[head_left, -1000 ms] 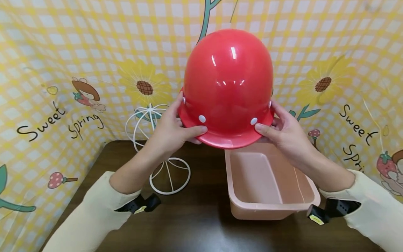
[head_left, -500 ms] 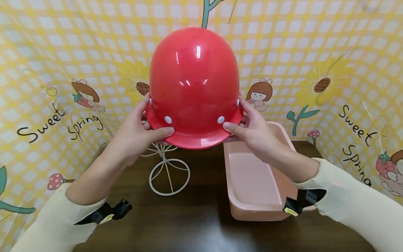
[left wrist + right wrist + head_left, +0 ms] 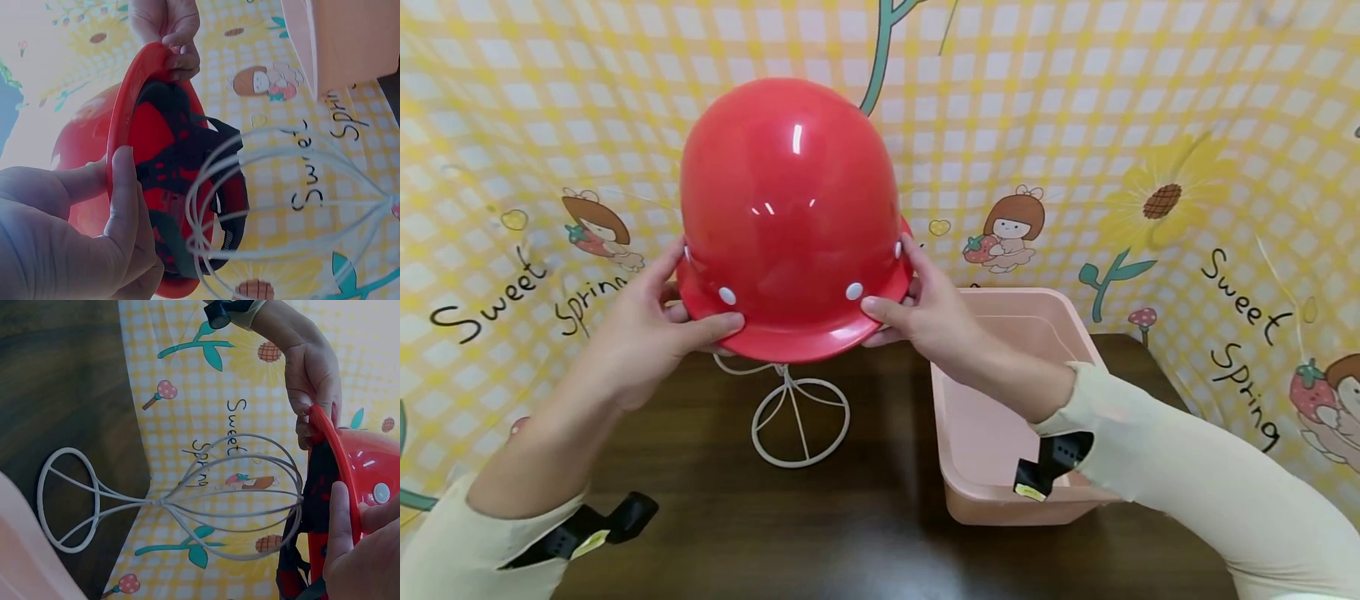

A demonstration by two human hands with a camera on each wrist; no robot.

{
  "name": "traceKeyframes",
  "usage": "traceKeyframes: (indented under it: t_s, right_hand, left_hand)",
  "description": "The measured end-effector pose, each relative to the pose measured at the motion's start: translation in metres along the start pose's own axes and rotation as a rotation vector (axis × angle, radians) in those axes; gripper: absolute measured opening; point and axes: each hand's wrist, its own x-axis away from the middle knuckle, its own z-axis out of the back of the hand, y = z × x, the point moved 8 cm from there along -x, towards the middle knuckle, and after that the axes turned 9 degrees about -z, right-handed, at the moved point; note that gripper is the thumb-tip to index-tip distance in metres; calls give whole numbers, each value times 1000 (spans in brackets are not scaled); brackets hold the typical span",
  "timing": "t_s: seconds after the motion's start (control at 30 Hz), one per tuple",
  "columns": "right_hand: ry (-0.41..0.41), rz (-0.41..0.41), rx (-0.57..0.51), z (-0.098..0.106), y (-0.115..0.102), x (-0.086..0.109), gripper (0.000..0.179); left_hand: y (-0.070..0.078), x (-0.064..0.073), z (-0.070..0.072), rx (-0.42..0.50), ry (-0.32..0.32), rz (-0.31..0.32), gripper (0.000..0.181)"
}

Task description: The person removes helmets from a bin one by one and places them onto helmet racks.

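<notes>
A glossy red hard hat (image 3: 790, 208) with white rivets is held up in the head view, dome on top. My left hand (image 3: 651, 321) grips its brim at the left, thumb on the upper face and fingers beneath. Across from it, my right hand (image 3: 928, 312) pinches the brim's right side the same way. Below the hat stands a white wire hat stand (image 3: 801, 421), its upper cage mostly hidden by the hat in the head view. In the right wrist view the stand's rounded cage (image 3: 237, 500) reaches right to the hat's open underside. Dark inner straps (image 3: 181, 156) show inside the shell.
A pink plastic tub (image 3: 951, 433) stands on the dark wooden table (image 3: 737, 525) to the right of the stand, under my right forearm. Behind the table hangs a yellow checked cloth (image 3: 1037, 100) printed with flowers and cartoon figures.
Both hands have carried the hard hat leftward from over the tub's far end to above the wire stand. It sits slightly lower now. The tub and stand have stayed put.
</notes>
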Motion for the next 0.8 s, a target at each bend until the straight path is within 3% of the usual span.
traceKeyframes:
  t_s: [0.47, 0.8]
  right_hand:
    - [-24, -11, -39, -35, 28, -19, 95]
    - [3, -62, -29, -40, 49, -22, 99]
  left_hand:
    - [-22, 14, 38, 47, -56, -28, 85]
    - [-47, 22, 43, 62, -75, -54, 86]
